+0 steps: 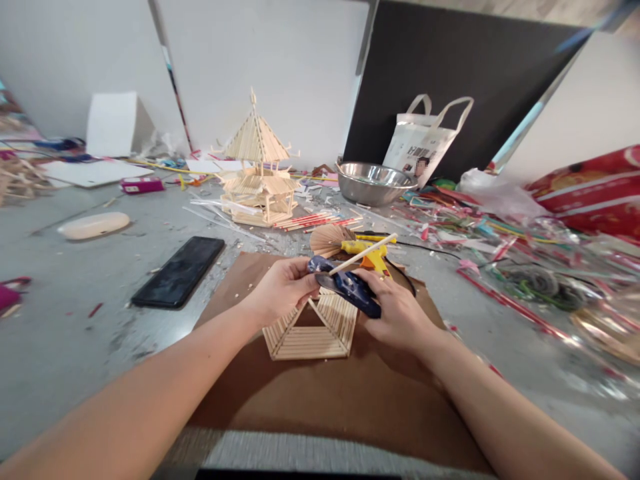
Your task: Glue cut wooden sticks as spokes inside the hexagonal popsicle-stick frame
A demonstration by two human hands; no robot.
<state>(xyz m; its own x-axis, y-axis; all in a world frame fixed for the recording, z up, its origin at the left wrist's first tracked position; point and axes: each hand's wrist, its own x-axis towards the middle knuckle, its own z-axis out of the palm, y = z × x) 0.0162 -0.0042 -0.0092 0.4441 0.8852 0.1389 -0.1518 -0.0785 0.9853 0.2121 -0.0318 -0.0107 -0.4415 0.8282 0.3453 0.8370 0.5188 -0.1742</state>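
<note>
In my right hand [395,310] is a dark blue hand tool [367,303] with a short grey metal part at its front; it looks like a cutter. A thin pale wooden stick [365,252] slants up to the right from the tool's metal end. My left hand [290,290] is closed at the stick's lower end, fingertips touching the front of the tool. Below both hands, a flat panel of glued sticks [310,343] with a triangular gap lies on a brown board [280,400]. The hands partly hide the panel.
A yellow glue gun [373,253] lies just beyond my hands. Farther back stand a stick pagoda [257,143], a steel bowl [375,183] and a white bag [420,143]. A black phone [180,273] is at left. Straws and scraps [500,247] clutter the right.
</note>
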